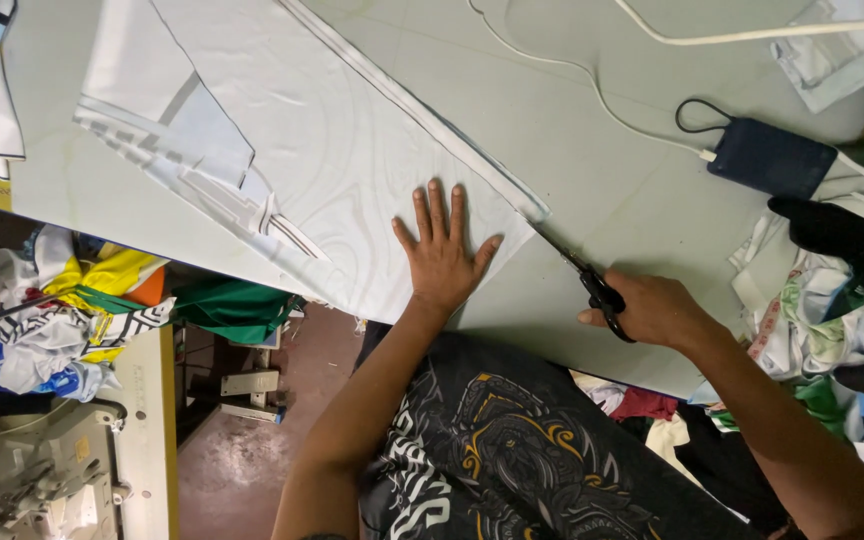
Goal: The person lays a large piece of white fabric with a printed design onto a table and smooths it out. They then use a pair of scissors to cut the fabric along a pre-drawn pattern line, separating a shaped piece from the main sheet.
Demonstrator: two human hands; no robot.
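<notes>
The right hand (657, 308) is clenched around the black handles of a pair of scissors (592, 285), its grip closed through the loops, and the blades point up and to the left with their tips at the lower corner of a narrow folded edge strip (422, 110) of the white fabric (352, 170). The left hand (440, 258) lies flat and released, fingers spread, palm pressing the fabric down near its lower edge, just beside the scissors' tips. The fabric is spread over the pale green desk (592, 190), and carries a grey and light-blue printed panel (187, 150) toward its left side. Farther right on the desk lies a dark blue rectangular power bank (770, 158) with a white cable (572, 70) plugged into it and a black cord loop at its corner; a thicker white cable runs across the top. Beyond it, at the desk's right edge, sits a heap of mixed cloth scraps (832, 300), white, green and black. Below the desk's left edge are more coloured cloth pieces (72, 310), yellow, blue and green, and a sewing machine (42, 480).
</notes>
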